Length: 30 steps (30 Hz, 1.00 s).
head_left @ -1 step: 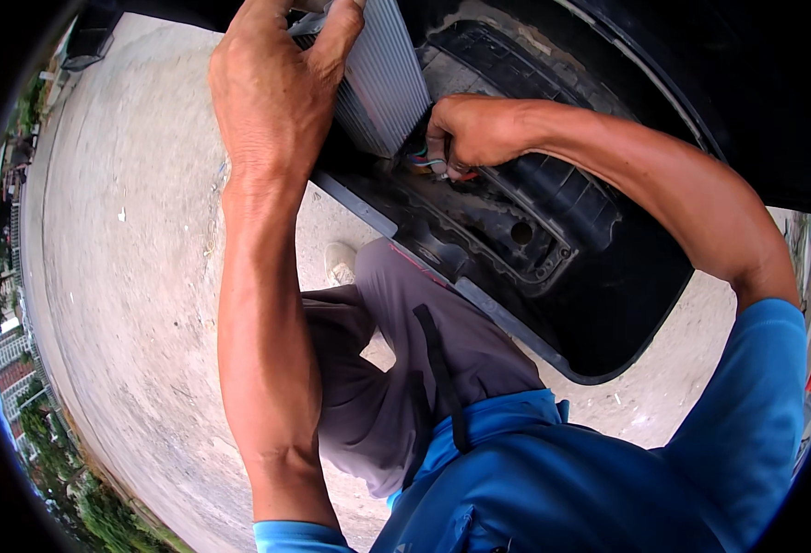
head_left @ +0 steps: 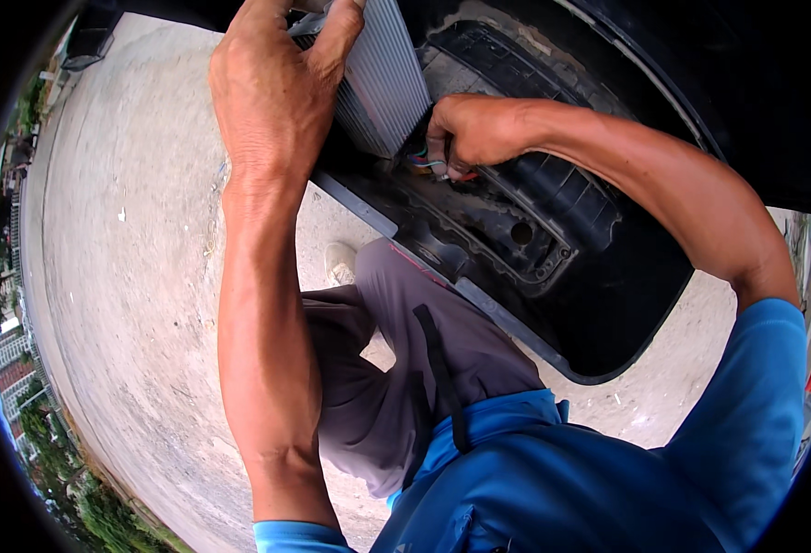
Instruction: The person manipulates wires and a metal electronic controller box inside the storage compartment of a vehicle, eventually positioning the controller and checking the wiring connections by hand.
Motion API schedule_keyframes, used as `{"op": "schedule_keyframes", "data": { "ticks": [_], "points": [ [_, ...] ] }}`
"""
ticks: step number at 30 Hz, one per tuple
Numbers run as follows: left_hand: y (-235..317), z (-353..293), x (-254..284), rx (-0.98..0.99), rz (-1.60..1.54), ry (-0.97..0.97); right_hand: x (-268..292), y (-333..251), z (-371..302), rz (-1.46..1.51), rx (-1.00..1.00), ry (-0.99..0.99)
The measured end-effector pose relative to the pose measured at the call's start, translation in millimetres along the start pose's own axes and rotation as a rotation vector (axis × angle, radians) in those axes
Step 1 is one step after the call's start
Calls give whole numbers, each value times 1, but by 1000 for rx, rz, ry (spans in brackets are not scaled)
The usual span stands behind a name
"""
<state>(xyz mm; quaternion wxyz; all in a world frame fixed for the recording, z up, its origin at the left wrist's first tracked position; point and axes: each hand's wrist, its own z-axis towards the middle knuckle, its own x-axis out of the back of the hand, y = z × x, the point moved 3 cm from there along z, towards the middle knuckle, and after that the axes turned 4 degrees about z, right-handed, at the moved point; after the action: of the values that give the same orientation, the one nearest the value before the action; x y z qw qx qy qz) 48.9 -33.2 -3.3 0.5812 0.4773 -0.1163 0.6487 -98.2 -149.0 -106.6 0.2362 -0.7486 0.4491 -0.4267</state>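
Observation:
My left hand is closed around the upper end of a silver metal box with ribbed sides, its fingers partly cut off by the top of the view. The box stands tilted at the left part of a black plastic compartment. My right hand reaches in from the right, thumb and fingers pinched on thin coloured wires by the box's lower end. A small pale piece shows at the fingertips, and a red piece lies just beside them. The wires' far ends are hidden.
The compartment has a raised rim facing me, a round hole and dusty moulded ribs. Dark panels curve round the top and right. My legs stand close to the rim, above pale concrete ground.

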Motion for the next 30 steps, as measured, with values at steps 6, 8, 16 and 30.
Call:
{"op": "schedule_keyframes", "data": {
  "ticks": [6, 8, 16, 30],
  "points": [
    [-1, -1, 0, -5, 0, 24, 1, 2, 1, 105, 15, -42],
    [-2, -1, -2, -20, 1, 28, 0, 4, 1, 169, 24, -39],
    [-1, -1, 2, 29, -97, 17, 6, -2, -6, 202, -50, -46],
    [-1, -4, 3, -79, -169, 138, 35, -3, -16, -18, -123, -3]
  ]
}}
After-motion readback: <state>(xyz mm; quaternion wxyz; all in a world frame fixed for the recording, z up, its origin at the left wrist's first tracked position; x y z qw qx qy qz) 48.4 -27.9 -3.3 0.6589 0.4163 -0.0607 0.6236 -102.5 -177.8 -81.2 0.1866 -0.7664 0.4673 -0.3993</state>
